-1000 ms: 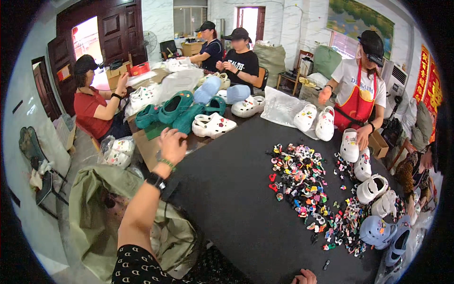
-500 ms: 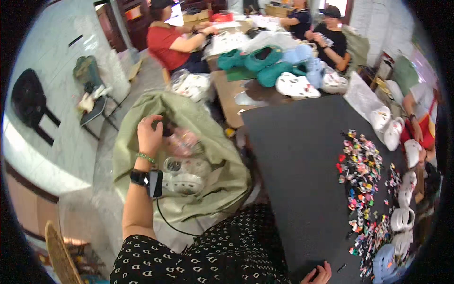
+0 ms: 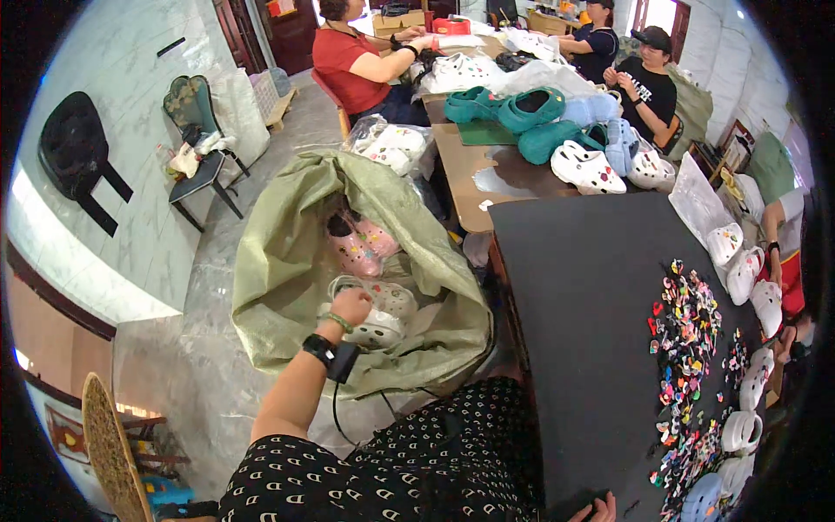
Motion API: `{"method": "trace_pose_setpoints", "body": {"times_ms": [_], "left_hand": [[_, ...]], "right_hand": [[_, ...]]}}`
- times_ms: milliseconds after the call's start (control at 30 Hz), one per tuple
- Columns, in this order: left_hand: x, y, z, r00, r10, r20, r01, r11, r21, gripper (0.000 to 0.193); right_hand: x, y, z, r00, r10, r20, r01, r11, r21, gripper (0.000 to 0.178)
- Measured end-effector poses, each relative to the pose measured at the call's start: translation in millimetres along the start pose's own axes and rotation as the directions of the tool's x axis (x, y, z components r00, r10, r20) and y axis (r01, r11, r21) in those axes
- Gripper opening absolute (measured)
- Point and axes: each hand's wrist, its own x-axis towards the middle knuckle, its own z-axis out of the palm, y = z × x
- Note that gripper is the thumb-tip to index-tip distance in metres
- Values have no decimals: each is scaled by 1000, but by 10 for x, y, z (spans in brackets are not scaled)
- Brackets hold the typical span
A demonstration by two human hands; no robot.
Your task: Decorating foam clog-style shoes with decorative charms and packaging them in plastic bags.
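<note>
Olive-green woven sack (image 3: 287, 252) gapes open at centre-left of the frame, and the left hand (image 3: 350, 306) is down inside its mouth, forearm stretched up from the lower edge, wrist bent, fingers curled around the white clog (image 3: 378, 315) lying in the sack's lower part. A dark watch sits on that wrist. Pink clogs (image 3: 358, 244) lie deeper in, just above. The right hand (image 3: 595, 508) barely shows at the bottom edge on the black table (image 3: 583, 296): only fingertips, the rest is cut off, so its grip cannot be told. Colourful charms (image 3: 687, 331) scatter at right.
</note>
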Motion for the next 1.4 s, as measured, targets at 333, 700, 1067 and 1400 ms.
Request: {"method": "trace_pose_setpoints", "body": {"times_ms": [333, 700, 1067, 1400], "left_hand": [[-31, 233, 861, 886, -4, 464, -234, 861, 452, 65], [-1, -135, 1194, 916, 85, 391, -322, 736, 595, 45], [137, -263, 849, 786, 60, 615, -457, 727, 513, 54], [143, -549, 1367, 858, 278, 433, -510, 570, 644, 41]], "right_hand": [[-2, 52, -10, 999, -45, 16, 45, 999, -6, 18], [86, 14, 60, 995, -97, -17, 97, 995, -3, 16], [35, -21, -3, 997, -72, -23, 71, 997, -25, 14], [85, -31, 76, 993, 121, 14, -122, 989, 86, 22]]}}
